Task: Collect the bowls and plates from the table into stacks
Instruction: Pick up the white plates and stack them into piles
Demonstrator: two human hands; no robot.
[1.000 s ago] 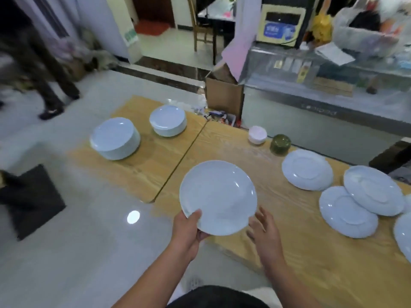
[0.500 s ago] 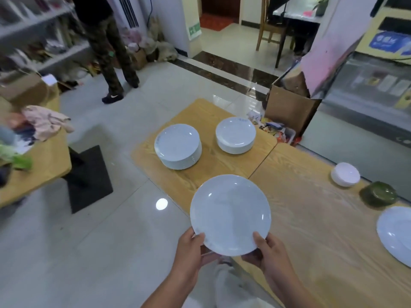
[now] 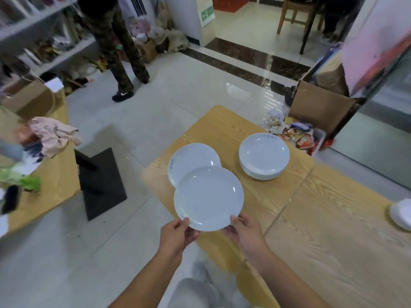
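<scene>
Grips both on one plate [image 3: 208,197]. Left grip [image 3: 178,235] pinches the near-left rim, thumb on top. Right grip [image 3: 246,232] pinches the near-right rim the same way. Plate is white, face up, held in the air at the bench [image 3: 222,130] edge, and covers the near side of the left stack [image 3: 189,158]. Second stack [image 3: 263,156] sits to the right, apart. White bowl [image 3: 402,213] on the adjoining bench, cut off by the frame.

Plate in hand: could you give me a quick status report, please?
Left hand and right hand grip the plate at its near rim. Plate held in front of the left stack, not yet down. Nothing visible between them.
</scene>
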